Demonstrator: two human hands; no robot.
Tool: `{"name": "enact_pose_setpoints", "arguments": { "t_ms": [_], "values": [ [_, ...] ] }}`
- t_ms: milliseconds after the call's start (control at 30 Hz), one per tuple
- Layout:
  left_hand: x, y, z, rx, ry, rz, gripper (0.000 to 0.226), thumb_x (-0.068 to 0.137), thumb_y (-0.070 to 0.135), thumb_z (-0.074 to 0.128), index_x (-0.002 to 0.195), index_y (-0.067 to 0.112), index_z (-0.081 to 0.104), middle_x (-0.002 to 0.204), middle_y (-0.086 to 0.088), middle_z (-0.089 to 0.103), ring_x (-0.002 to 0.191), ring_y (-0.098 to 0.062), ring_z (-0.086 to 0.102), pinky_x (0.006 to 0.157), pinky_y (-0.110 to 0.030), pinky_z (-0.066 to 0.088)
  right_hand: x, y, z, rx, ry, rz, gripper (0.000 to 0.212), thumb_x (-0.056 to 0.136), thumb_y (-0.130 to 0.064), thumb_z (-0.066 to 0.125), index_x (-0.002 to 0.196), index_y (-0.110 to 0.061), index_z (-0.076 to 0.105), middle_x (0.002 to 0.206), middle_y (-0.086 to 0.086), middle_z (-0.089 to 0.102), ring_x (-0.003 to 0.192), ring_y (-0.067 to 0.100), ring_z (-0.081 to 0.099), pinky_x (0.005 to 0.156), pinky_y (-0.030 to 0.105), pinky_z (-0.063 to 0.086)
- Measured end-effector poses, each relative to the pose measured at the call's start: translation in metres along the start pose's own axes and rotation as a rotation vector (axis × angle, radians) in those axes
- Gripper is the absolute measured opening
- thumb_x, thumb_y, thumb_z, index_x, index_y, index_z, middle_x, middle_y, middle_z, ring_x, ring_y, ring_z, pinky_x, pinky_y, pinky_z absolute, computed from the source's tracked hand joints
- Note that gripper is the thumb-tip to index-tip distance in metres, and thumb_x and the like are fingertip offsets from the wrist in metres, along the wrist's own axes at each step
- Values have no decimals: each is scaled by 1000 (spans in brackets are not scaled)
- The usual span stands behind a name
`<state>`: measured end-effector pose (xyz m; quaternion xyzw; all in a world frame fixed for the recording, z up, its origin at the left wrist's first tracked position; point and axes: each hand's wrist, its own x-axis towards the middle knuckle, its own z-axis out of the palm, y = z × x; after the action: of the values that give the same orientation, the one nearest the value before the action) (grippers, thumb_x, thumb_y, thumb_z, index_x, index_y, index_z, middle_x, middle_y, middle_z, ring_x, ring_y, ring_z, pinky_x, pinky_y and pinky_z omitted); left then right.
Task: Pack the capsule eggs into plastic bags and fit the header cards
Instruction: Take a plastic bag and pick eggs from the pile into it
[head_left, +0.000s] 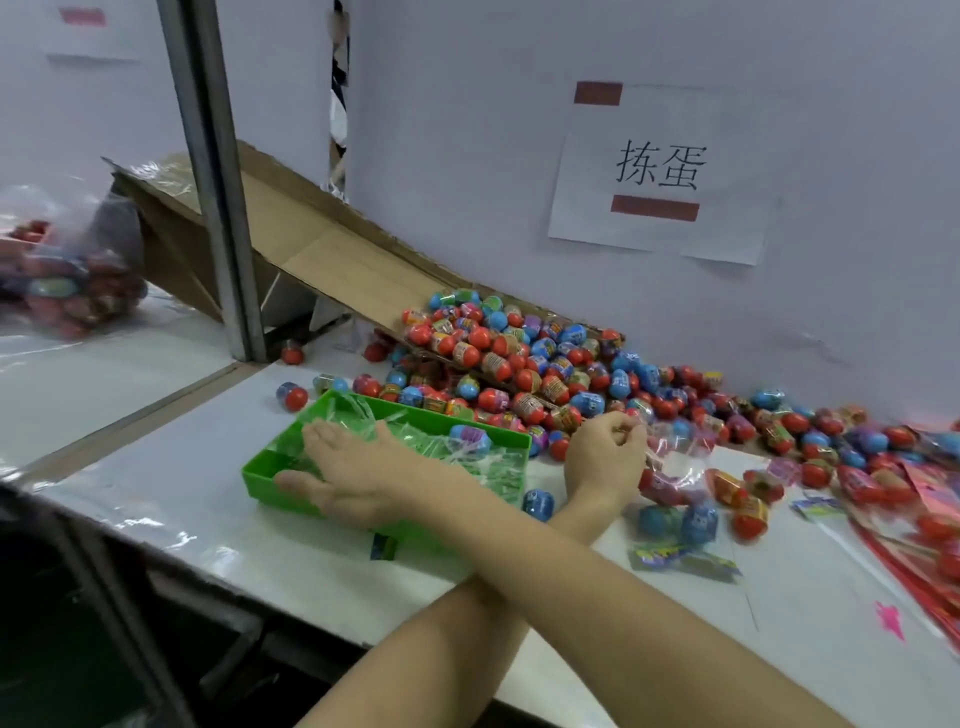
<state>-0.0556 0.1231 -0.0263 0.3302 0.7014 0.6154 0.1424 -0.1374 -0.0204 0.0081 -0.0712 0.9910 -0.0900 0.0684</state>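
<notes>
My arms are crossed. My right hand (348, 467) reaches left into the green tray (260, 475) and lies flat, fingers straight, on the clear plastic bags (467, 460) in it. One blue capsule egg (470, 436) lies among those bags. My left hand (605, 452) is to the right of the tray, fingers curled, pinching the top of a clear bag (675, 462) that holds a red capsule egg (662, 486). A big heap of red, blue and purple capsule eggs (545, 364) lies behind both hands. A filled bag with a header card (680, 558) lies by my left forearm.
A cardboard chute (332, 249) slopes down into the egg heap along the back wall. A metal post (218, 182) stands at the left, with a large bag of eggs (72, 280) beyond it. Red header cards (924, 545) are stacked at the right edge. A paper sign (660, 171) hangs on the wall.
</notes>
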Motion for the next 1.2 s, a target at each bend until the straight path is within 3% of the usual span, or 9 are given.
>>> {"name": "enact_pose_setpoints", "arguments": {
  "t_ms": [133,267,367,433,500,667,833,1067,1200],
  "values": [
    [8,1,-2,-18,24,-18,18,102,25,61,99,15,75,75,14,65,78,-10,64,71,-25,52,-15,0,-8,3,30,-46,75,107,-55,30,163,-12,4,171,4,-1,157,20,6,126,55,-1],
    [10,0,-1,-51,12,-18,16,102,25,61,97,18,74,76,13,67,77,-8,64,68,-23,51,-33,8,-25,201,184,-63,54,108,-38,45,157,-19,36,166,1,30,146,28,40,123,53,28],
    [12,-1,2,-55,16,-9,15,102,22,62,105,15,75,82,10,67,78,-5,63,72,-21,53,-70,36,-46,356,397,-64,37,106,-29,52,142,-26,58,139,3,64,92,28,73,86,45,61],
    [9,-8,-2,-55,-29,-36,20,104,17,60,118,9,71,92,8,65,81,-3,61,76,-12,50,-104,64,-57,448,607,-17,30,104,-24,55,130,-28,68,119,-4,74,68,20,70,65,32,61],
    [1,-18,-3,-82,-119,-30,25,105,10,55,127,5,66,99,7,65,88,-4,62,90,-23,55,-143,98,-63,529,858,79,27,101,-14,58,114,-27,77,104,-10,77,79,6,72,73,25,59],
    [-2,14,0,-167,-6,99,17,105,19,56,97,16,71,77,-2,77,76,-17,75,79,-45,62,-239,189,-39,595,1313,521,22,98,-8,60,110,-22,72,103,0,74,97,23,71,81,31,57],
    [-6,13,0,-223,-19,114,13,104,21,60,101,15,72,81,-5,78,79,-23,77,81,-51,63,-267,211,2,939,1099,714,48,95,-33,69,136,-15,52,118,8,68,100,28,72,88,45,60],
    [-4,13,1,-302,7,190,12,104,17,61,102,17,72,78,3,78,74,-12,77,70,-27,62,-267,200,6,885,908,599,18,89,-48,70,90,-33,79,82,-5,75,70,6,66,63,17,50],
    [-3,15,3,-356,44,147,11,102,25,65,98,27,75,84,10,78,81,-9,74,72,-25,60,-267,199,4,1012,973,574,14,94,-30,70,89,-25,82,85,4,78,76,21,72,65,30,58]
  ]
}}
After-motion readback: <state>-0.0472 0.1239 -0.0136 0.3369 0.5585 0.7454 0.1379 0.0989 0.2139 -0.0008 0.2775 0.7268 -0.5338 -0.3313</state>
